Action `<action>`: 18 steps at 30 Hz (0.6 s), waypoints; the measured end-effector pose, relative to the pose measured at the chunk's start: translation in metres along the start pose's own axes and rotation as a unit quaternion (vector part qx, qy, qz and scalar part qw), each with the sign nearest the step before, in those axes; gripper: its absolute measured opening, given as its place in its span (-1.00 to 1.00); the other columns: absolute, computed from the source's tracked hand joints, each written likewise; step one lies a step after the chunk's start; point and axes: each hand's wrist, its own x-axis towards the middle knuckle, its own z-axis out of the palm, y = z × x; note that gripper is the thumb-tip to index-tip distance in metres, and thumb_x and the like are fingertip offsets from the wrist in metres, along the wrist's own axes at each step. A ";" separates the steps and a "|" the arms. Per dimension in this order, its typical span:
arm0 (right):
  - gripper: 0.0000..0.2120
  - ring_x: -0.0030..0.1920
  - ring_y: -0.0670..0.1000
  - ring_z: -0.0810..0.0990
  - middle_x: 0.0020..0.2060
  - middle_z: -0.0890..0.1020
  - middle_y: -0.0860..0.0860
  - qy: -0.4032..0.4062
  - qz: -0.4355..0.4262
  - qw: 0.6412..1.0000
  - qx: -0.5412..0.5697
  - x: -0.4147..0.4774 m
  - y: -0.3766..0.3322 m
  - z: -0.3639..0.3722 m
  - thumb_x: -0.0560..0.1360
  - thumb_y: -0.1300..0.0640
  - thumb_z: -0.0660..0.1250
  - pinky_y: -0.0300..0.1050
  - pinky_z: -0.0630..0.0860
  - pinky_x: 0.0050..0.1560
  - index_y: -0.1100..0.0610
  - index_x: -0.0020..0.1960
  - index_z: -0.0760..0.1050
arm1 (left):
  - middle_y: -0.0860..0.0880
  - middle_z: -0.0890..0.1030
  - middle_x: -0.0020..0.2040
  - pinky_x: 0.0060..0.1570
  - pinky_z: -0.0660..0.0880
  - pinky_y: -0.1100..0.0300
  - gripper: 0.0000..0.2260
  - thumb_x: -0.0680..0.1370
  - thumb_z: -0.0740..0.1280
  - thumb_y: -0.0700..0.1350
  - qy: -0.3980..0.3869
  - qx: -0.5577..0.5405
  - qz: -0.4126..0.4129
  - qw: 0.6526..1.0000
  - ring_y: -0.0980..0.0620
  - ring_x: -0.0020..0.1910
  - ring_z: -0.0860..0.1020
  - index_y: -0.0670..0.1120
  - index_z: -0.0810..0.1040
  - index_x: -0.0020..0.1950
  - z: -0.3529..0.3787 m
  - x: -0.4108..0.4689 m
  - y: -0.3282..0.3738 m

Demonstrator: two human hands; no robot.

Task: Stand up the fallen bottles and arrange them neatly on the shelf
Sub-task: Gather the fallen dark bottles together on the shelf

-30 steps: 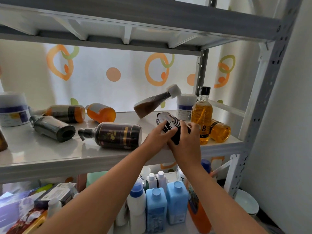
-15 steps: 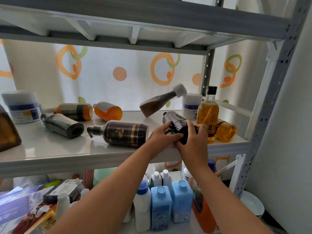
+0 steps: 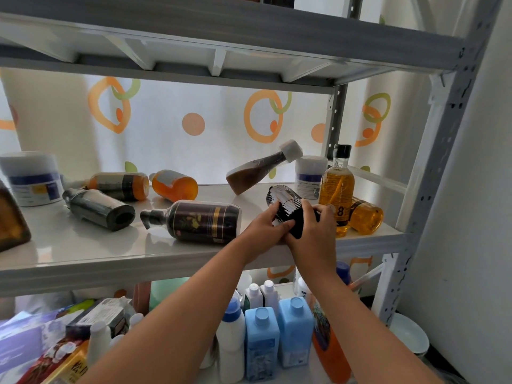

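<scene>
on the white shelf, both hands grasp 1 black bottle.

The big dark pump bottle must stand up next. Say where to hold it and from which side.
Hold the pump bottle round its wide middle, coming from above at the front of the shelf. It lies on its side with the thin pump head pointing left, so the body likely gives the steadier hold.

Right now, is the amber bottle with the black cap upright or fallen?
Upright: the amber bottle stands on its base, neck pointing up.
</scene>
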 end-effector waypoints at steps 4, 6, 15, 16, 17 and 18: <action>-0.35 0.24 0.20 0.39 0.22 0.41 0.22 0.001 -0.007 1.000 0.000 0.001 0.003 0.000 0.38 0.06 0.48 0.06 0.53 0.13 0.18 0.39 0.32 | -0.06 0.28 0.48 0.26 0.46 -0.02 -0.40 0.59 0.25 -0.12 -0.004 0.018 0.001 1.000 -0.02 0.38 0.33 0.02 0.03 0.55 0.003 0.001 0.000; -0.35 0.24 0.20 0.40 0.21 0.42 0.23 0.009 -0.009 1.000 -0.005 0.002 0.005 0.000 0.37 0.06 0.49 0.05 0.53 0.13 0.19 0.38 0.34 | -0.06 0.28 0.49 0.31 0.41 -0.01 -0.40 0.59 0.24 -0.11 -0.003 0.029 0.002 1.000 -0.02 0.41 0.30 0.01 0.01 0.55 0.006 0.001 0.001; -0.33 0.15 0.24 0.48 0.14 0.48 0.26 0.027 -0.023 0.999 -0.021 0.001 0.004 0.000 0.29 0.11 0.56 0.03 0.54 0.03 0.23 0.32 0.41 | -0.07 0.41 0.41 0.33 0.38 -0.08 -0.42 0.58 0.26 -0.12 0.033 0.052 0.002 0.998 -0.04 0.37 0.39 -0.02 0.08 0.54 0.011 0.003 0.000; -0.34 0.16 0.24 0.48 0.14 0.48 0.26 0.025 -0.024 0.999 -0.020 0.001 0.004 -0.001 0.29 0.12 0.55 0.04 0.54 0.04 0.23 0.32 0.40 | -0.07 0.42 0.40 0.32 0.39 -0.08 -0.43 0.58 0.26 -0.13 0.037 0.053 0.002 0.998 -0.04 0.36 0.39 -0.02 0.09 0.54 0.011 0.002 0.000; -0.34 0.17 0.24 0.47 0.15 0.47 0.26 0.021 -0.024 0.999 -0.018 0.001 0.004 -0.001 0.30 0.12 0.55 0.05 0.54 0.05 0.23 0.33 0.40 | -0.07 0.42 0.40 0.32 0.39 -0.07 -0.43 0.58 0.26 -0.13 0.041 0.057 0.005 0.998 -0.03 0.36 0.39 -0.03 0.10 0.54 0.011 0.002 0.001; -0.35 0.18 0.24 0.46 0.16 0.47 0.26 0.017 -0.024 0.999 -0.016 0.001 0.004 -0.002 0.31 0.12 0.54 0.07 0.53 0.07 0.22 0.33 0.40 | -0.07 0.41 0.40 0.33 0.38 -0.07 -0.43 0.58 0.26 -0.13 0.043 0.063 0.007 0.997 -0.03 0.37 0.38 -0.04 0.11 0.53 0.011 0.000 0.002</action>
